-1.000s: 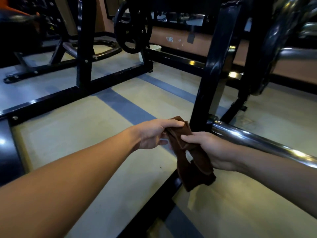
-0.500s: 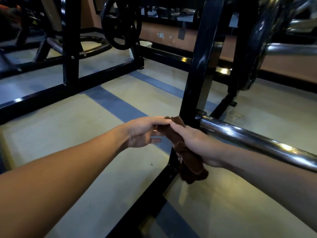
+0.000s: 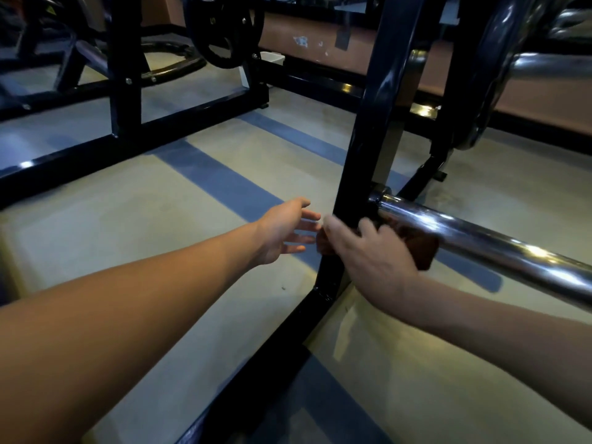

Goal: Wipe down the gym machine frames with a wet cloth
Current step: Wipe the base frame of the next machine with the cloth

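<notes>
The right hand (image 3: pixel 371 254) presses a brown cloth (image 3: pixel 419 248) against the black upright post (image 3: pixel 371 129) of the gym machine frame, low down, just above where the post meets the black base rail (image 3: pixel 275 350) on the floor. Its fingers curl over the cloth and wrap toward the post; brown fabric shows at the fingertips on the left of the post and bunches out to the right, below the chrome bar (image 3: pixel 480 241). The hand is a little blurred, so the exact finger placement cannot be told.

The left hand (image 3: pixel 285 232) hovers just left of the post with fingers straight and spread, holding nothing; whether its fingertips touch the cloth edge cannot be told.

The chrome bar juts from a collar on the post's right side and runs toward the near right. Far right, a large weight plate (image 3: pixel 493 75) hangs on another chrome sleeve. At far centre a black plate (image 3: pixel 224 30) hangs on a second frame; 1 pale mark on it looks like the letter "S", and the rest is unreadable. A long black floor rail (image 3: pixel 128 139) crosses the left side. The floor (image 3: pixel 153 238) is pale with blue stripes. On the brown wall (image 3: pixel 307 36) behind are small scuffed pale patches, with no legible writing.
</notes>
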A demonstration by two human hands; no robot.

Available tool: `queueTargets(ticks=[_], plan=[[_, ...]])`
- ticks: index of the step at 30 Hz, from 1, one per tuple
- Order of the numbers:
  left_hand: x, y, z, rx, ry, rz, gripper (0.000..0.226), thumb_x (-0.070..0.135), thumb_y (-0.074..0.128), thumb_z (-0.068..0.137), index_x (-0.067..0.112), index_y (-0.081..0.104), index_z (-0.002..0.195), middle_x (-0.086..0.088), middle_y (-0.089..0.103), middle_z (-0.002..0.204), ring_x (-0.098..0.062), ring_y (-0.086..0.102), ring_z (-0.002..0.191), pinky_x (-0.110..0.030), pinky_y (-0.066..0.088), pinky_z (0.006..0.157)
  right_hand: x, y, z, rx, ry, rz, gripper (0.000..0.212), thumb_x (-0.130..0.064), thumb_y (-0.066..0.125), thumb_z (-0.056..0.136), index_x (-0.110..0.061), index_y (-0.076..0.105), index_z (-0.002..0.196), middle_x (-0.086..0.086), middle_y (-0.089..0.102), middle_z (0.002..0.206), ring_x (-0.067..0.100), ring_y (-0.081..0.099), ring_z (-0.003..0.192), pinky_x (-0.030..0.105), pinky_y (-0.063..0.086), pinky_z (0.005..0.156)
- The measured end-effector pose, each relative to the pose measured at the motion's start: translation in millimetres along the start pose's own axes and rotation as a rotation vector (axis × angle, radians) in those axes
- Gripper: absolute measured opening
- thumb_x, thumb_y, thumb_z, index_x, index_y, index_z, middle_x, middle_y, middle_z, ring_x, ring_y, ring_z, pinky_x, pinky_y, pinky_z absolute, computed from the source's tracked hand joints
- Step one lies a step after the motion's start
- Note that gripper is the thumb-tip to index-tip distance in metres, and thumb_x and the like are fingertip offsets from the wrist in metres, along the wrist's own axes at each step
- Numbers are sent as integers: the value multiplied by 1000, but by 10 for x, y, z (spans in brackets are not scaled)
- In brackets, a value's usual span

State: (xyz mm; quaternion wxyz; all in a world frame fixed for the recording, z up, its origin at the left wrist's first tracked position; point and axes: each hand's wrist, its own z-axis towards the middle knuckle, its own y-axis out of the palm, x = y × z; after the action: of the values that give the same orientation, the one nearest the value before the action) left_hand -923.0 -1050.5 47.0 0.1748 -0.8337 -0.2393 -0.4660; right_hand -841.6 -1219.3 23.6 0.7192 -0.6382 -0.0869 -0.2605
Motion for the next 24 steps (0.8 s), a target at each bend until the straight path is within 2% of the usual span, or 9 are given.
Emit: queueTargets(ticks=[2,4,6,9,14,17,19,22,24], plan=[[-62,13,-7,1,-2,52,46,47,40,106,17,72,119,0,76,115,-23,70,106,-35,51,85,-218,200,-112,-153,-135,49,63,-18,25,101,-18,20,163,-2,5,170,32,49,109,39,30,67],[-98,17,-10,-13,-4,77,45,48,39,107,18,72,117,0,75,115,-23,69,108,-35,51,85,-306,303,-154,-248,-157,141,61,-19,35,107,-16,13,164,1,1,163,32,48,109,40,33,66],[-97,39,5,-17,1,90,45,47,38,107,17,70,118,-1,75,113,-23,67,106,-36,49,90,-194,301,-104,-29,-67,166,66,-16,60,96,-16,36,157,5,26,146,31,56,89,38,39,53],[-67,46,84,58,69,76,39,41,41,106,15,66,120,-1,73,106,-21,62,92,-36,48,87,174,98,52,218,90,250,63,-12,63,86,-27,48,145,6,44,126,32,58,78,35,40,49],[-100,-34,193,103,91,25,38,37,40,106,13,68,117,-1,77,101,-20,65,89,-36,50,91,207,-29,37,185,112,207,50,-16,66,94,-26,56,142,1,53,138,28,61,77,31,33,52],[-127,-9,210,124,117,-19,38,30,41,105,8,70,115,-4,79,99,-20,70,89,-35,49,84,-133,197,-132,-126,-115,220,62,-11,41,101,-31,30,160,-2,24,166,31,61,99,36,38,61],[-104,6,188,161,147,-55,38,26,41,104,4,69,118,-9,79,102,-21,71,87,-32,49,81,-344,361,-192,-308,-213,250,70,-8,40,104,-27,10,164,1,0,172,35,57,109,38,46,71],[-46,16,134,97,147,-46,40,27,38,105,6,68,122,-9,78,109,-25,73,95,-34,51,90,-459,537,-217,-346,-253,279,81,-3,43,101,-20,-3,165,4,-15,171,38,52,113,44,54,81],[-42,18,100,33,121,-11,41,30,36,106,10,68,122,-6,77,113,-26,73,107,-37,50,100,-414,554,-226,-318,-273,277,83,-2,46,98,-21,1,165,3,-13,171,38,52,112,44,55,80]])
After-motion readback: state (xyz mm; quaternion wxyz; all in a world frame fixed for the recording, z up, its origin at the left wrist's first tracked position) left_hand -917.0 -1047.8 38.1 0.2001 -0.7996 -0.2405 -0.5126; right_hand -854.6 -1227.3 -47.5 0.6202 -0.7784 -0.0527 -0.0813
